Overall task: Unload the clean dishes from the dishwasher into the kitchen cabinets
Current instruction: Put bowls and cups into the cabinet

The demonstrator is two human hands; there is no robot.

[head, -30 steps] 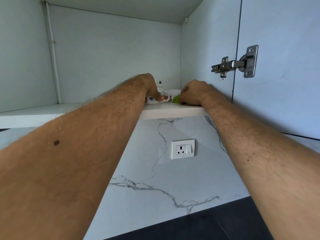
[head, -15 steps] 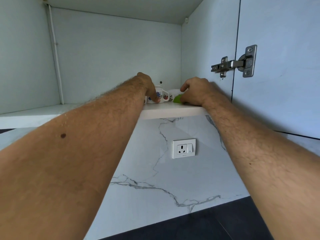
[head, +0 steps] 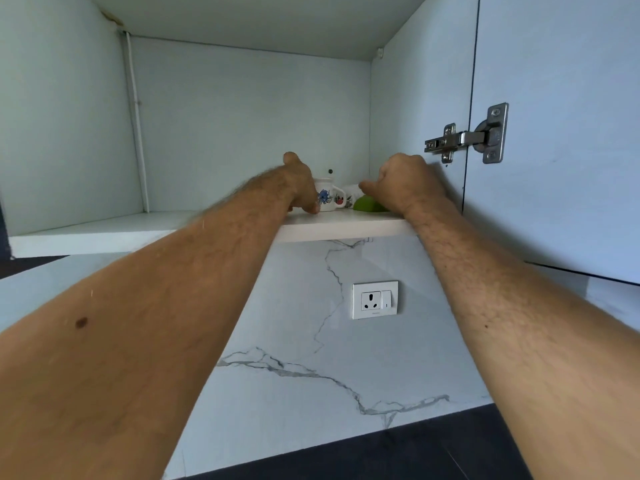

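A white mug with a blue flower print (head: 326,196) stands on the cabinet shelf (head: 343,226), its handle turned right. A second white printed mug (head: 347,196) stands just behind it to the right. A green rounded dish (head: 367,204) lies on the shelf beside them. My left hand (head: 300,184) sits against the left side of the flower mug, fingertips down on the shelf. My right hand (head: 404,183) hovers just over the green dish with loosely curled fingers and the thumb pointing left. Most of the fingers on both hands are hidden.
The cabinet interior is pale, with bare shelf (head: 104,233) to the left of the mugs. Its open door (head: 561,133) hangs on a metal hinge (head: 467,136) at the right. Below are a marble backsplash with a wall socket (head: 374,300) and a dark counter (head: 381,455).
Both hands have lifted and eased off: the left hand has come away from around the flower mug, and the right hand has risen off the green dish. More of both items shows.
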